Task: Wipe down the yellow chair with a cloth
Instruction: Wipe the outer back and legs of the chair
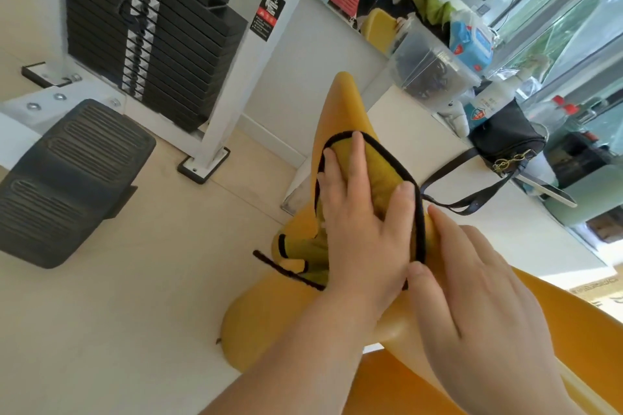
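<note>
Both hands on the yellow chair, centre to lower right of frame, cloth under the left hand.
Right hand, lower right, lies flat on the chair's shell, fingers straight, gripping nothing, index tip at the cloth's black hem. Left hand, centre, presses the yellow-green cloth onto the chair's upper edge, fingers spread and fairly straight, thumb over the hem; a loose end hangs off the left side. Further back, right: white counter with black handbag, strap dangling, and clear box. Upper left: black weight stack, ribbed black pad below it.
</note>
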### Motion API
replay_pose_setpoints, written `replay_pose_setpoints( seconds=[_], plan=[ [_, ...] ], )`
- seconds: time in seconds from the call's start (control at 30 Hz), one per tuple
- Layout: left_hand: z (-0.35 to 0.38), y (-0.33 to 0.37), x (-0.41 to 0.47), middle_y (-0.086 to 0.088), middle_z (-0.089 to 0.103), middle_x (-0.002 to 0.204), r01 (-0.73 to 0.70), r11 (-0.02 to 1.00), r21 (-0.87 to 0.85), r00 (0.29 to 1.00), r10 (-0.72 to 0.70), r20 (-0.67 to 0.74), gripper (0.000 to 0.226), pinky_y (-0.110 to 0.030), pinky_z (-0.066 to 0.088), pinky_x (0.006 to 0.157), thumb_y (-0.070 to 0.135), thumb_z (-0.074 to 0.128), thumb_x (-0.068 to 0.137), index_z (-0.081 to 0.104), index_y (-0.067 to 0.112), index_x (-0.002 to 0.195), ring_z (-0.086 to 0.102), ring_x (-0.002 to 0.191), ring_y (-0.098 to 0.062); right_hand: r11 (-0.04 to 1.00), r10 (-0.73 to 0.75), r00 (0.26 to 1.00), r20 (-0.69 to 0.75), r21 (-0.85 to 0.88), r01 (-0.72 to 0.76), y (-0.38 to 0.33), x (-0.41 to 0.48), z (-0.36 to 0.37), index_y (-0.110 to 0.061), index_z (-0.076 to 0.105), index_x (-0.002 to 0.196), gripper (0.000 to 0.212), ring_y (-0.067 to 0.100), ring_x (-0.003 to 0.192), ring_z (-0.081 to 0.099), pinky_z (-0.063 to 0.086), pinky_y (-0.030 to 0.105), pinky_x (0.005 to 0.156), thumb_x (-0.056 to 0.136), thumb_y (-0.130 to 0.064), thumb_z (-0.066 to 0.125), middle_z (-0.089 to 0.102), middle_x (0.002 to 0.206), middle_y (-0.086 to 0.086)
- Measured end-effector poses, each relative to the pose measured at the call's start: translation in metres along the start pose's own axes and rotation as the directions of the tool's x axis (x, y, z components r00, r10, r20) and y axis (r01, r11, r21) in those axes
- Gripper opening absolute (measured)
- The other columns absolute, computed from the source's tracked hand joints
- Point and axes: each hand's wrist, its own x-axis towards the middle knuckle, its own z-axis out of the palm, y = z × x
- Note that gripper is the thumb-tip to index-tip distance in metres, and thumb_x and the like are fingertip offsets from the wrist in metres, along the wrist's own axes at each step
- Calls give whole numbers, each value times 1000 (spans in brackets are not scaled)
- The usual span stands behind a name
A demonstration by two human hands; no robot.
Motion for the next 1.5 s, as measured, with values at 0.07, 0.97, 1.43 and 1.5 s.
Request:
replay_pose_setpoints(
  seconds=[0.07,0.97,1.43,1.5],
  plan=[
    [5,-1,-21,27,-15,164,-5,1000,-11,1000,5,2,70,-50,8,126,71,30,86,-7,68,146,-10,154,-4,1000,17,1000,-9,-6,-17,-1,1,1,-26,36,156,71,2,96,51,30,8,73,91,-53,27,59,122,-11],
    [-22,-25,30,19,-2,169,37,999,-12,999,-36,24,59,-47,9,127,69,12,95,-2,61,152,-5,153,1,993,96,993,-66,81,-91,-31,48,-6,-39,54,143,55,-4,63,51,38,19,54,98,-50,25,57,72,-14],
    [-35,-6,35,16,-7,169,93,996,2,982,-92,163,68,-46,3,127,73,16,93,-4,55,155,-8,154,-4,991,99,994,-55,95,-93,-31,48,-7,-34,53,145,50,1,60,56,46,24,51,104,-48,30,63,73,-12],
    [-32,1,24,17,-10,169,129,992,2,980,-128,153,72,-45,2,127,75,17,89,-7,56,154,-10,154,-5,989,91,994,-54,120,-84,-29,49,-6,-30,54,144,50,5,62,59,50,28,52,103,-45,31,66,77,-10]
  ],
)
